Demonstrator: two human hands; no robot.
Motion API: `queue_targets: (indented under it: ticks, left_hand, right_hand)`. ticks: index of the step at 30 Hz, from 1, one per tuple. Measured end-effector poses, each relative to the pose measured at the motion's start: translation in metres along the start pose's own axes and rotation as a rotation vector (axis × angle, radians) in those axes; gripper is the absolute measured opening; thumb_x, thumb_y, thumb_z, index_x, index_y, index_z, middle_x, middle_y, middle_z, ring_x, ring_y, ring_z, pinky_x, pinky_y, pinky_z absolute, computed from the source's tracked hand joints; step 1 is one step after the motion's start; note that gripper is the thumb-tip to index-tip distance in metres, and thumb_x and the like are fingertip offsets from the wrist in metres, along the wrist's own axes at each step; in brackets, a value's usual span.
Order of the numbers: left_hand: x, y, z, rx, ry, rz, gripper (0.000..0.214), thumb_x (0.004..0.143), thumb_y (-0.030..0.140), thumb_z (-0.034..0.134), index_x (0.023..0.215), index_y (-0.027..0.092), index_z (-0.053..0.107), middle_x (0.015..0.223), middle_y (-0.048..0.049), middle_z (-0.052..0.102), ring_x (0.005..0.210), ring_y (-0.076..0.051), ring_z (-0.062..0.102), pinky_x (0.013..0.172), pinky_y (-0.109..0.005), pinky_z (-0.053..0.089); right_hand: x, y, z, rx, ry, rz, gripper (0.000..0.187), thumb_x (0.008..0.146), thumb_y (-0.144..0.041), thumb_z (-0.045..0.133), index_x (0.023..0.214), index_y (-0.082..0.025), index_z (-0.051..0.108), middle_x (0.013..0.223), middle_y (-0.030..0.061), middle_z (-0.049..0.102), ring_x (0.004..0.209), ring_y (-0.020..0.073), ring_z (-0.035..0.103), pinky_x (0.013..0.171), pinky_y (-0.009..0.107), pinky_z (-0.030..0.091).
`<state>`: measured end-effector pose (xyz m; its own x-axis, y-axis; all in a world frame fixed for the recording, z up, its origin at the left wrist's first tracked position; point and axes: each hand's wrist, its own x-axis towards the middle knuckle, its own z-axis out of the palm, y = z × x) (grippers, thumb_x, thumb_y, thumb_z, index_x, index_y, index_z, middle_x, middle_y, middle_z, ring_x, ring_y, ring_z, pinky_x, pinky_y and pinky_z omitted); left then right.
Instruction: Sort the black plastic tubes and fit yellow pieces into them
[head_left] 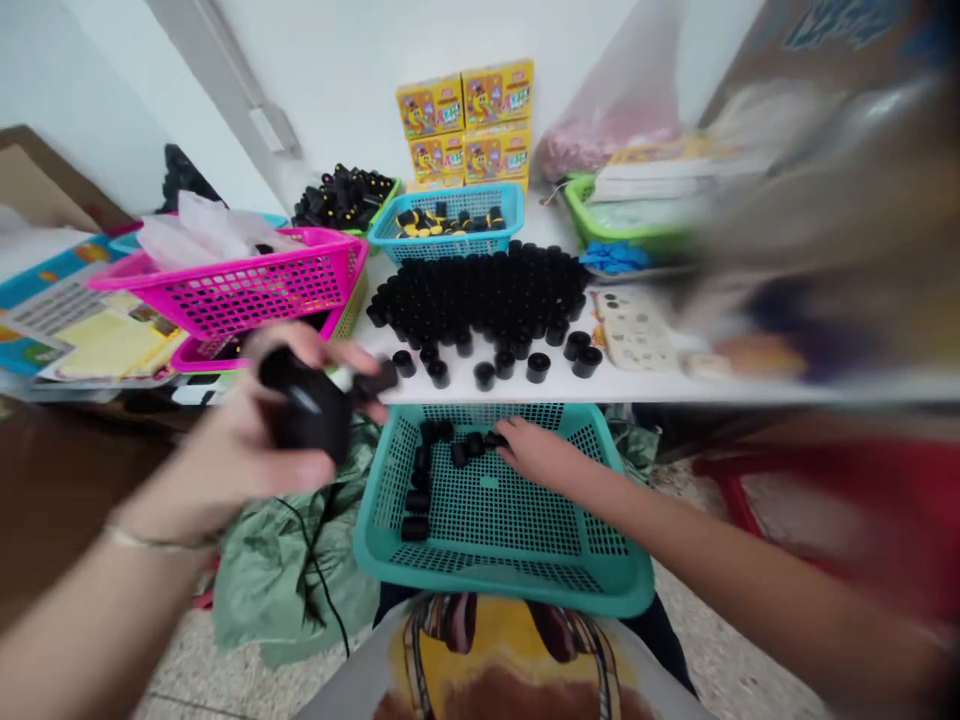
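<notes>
My left hand (255, 430), blurred by motion, is raised left of the teal basket (450, 575) with its fingers wrapped round a dark rounded black piece (311, 405). A smaller black cap (375, 380) shows at its fingertips, near the table's front edge. Inside the basket, my right hand (536, 452) has its fingertips closed on a small black cylinder (495, 439), partly hidden by the fingers. Several other black cylinders (417, 500) lie along the basket's left and far sides. On the white table, a dense group of black caps (480, 295) stands beyond the basket.
Behind the caps is a blue basket (446, 243) of black and yellow pieces, with yellow boxes (465, 120) stacked behind it. Pink baskets (262, 285) stand left. A phone (637, 330) and a green basket (637, 238) are right. Green cloth (262, 580) lies on the floor.
</notes>
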<state>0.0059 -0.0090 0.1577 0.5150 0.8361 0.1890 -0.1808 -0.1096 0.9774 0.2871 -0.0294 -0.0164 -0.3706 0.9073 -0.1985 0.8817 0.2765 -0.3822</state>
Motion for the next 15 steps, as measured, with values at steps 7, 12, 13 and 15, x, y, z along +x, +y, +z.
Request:
queue_targets:
  ticks: [7, 12, 13, 15]
  left_hand:
    - [-0.059, -0.110, 0.064, -0.859, 0.151, -0.301, 0.060, 0.055, 0.027, 0.087, 0.104, 0.032, 0.052, 0.108, -0.0014, 0.063, 0.080, -0.017, 0.068, 0.040, -0.006, 0.037]
    - [-0.064, -0.116, 0.070, -1.092, 0.170, -0.331, 0.059, 0.055, 0.029, 0.086, 0.103, 0.033, 0.052, 0.105, -0.0006, 0.065, 0.076, -0.013, 0.065, 0.036, -0.002, 0.030]
    - [-0.063, -0.116, 0.071, -1.056, 0.153, -0.312, 0.059, 0.055, 0.028, 0.086, 0.103, 0.033, 0.052, 0.108, -0.0004, 0.064, 0.078, -0.014, 0.066, 0.038, -0.004, 0.033]
    - [-0.062, -0.117, 0.073, -0.917, 0.106, -0.261, 0.057, 0.059, 0.026, 0.086, 0.104, 0.034, 0.052, 0.115, -0.0002, 0.060, 0.086, -0.018, 0.067, 0.044, -0.008, 0.041]
  right_hand:
    - [0.020, 0.000, 0.006, 0.117, -0.071, -0.043, 0.025, 0.084, -0.019, 0.064, 0.109, -0.017, 0.063, 0.105, 0.0133, 0.068, 0.093, 0.0272, 0.066, 0.080, 0.040, 0.054]
    - [-0.050, -0.021, -0.027, 0.884, 0.069, -0.130, 0.032, 0.091, -0.037, 0.058, 0.121, -0.027, 0.056, 0.119, 0.0059, 0.061, 0.103, 0.0200, 0.064, 0.088, 0.039, 0.055]
    - [-0.063, -0.029, -0.029, 1.020, 0.119, -0.137, 0.031, 0.090, -0.035, 0.059, 0.121, -0.028, 0.055, 0.116, 0.0050, 0.061, 0.100, 0.0186, 0.064, 0.086, 0.037, 0.056]
    - [-0.083, -0.044, -0.029, 1.195, 0.227, -0.157, 0.029, 0.089, -0.028, 0.062, 0.116, -0.031, 0.054, 0.110, 0.0020, 0.057, 0.092, 0.0147, 0.064, 0.080, 0.031, 0.056]
